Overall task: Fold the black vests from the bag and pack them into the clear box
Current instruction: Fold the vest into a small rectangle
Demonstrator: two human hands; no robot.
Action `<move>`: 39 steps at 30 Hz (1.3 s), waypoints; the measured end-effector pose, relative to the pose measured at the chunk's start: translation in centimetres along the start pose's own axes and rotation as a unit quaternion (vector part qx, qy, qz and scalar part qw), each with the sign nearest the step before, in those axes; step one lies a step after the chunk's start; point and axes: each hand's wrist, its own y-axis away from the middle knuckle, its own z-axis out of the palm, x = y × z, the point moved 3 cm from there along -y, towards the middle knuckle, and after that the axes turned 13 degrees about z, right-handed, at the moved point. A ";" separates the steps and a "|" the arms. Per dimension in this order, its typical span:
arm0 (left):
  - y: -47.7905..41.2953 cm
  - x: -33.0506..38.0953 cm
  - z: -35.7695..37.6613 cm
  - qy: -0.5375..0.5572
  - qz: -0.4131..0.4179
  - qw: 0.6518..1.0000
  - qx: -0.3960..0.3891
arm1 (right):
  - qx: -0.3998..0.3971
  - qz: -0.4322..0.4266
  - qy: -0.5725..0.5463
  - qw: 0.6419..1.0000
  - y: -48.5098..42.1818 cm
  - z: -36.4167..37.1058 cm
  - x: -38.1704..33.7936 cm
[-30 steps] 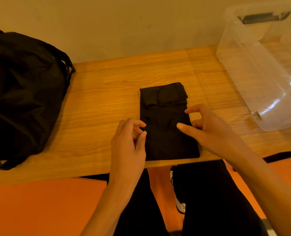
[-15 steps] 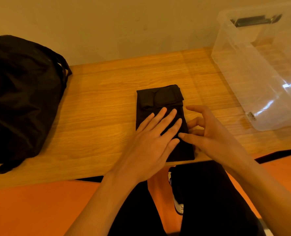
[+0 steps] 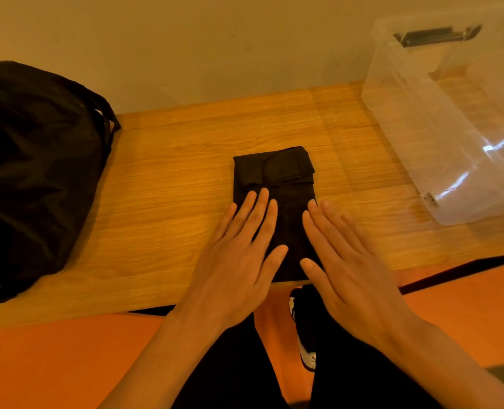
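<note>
A black vest (image 3: 277,175), folded into a narrow rectangle, lies in the middle of the wooden table (image 3: 162,208) near its front edge. My left hand (image 3: 239,255) presses flat on the vest's left half, fingers straight. My right hand (image 3: 345,261) lies flat on its right half, fingers straight and spread. A black bag (image 3: 35,172) sits on the table at the left. The clear box (image 3: 451,119) stands at the right, nothing visible inside it.
A beige wall runs along the table's far edge. Below the front edge are an orange floor, my dark trousers and a white shoe (image 3: 306,352). The box has a dark latch (image 3: 433,36) at its far rim.
My left hand went from pinching the vest's left edge to lying flat on it. My right hand uncurled and now also lies flat on the vest.
</note>
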 end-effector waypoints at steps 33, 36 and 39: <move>-5.1 -8.8 -4.3 0.047 0.123 0.970 0.205 | 0.122 -0.124 -0.143 0.974 -11.7 -2.1 2.7; -4.6 -8.4 -4.0 0.061 0.122 0.972 0.193 | 0.103 -0.149 -0.136 0.974 -11.3 -2.2 2.6; -4.2 -8.1 -3.4 0.068 0.116 0.974 0.180 | 0.063 -0.163 -0.115 0.978 -11.2 -1.9 2.7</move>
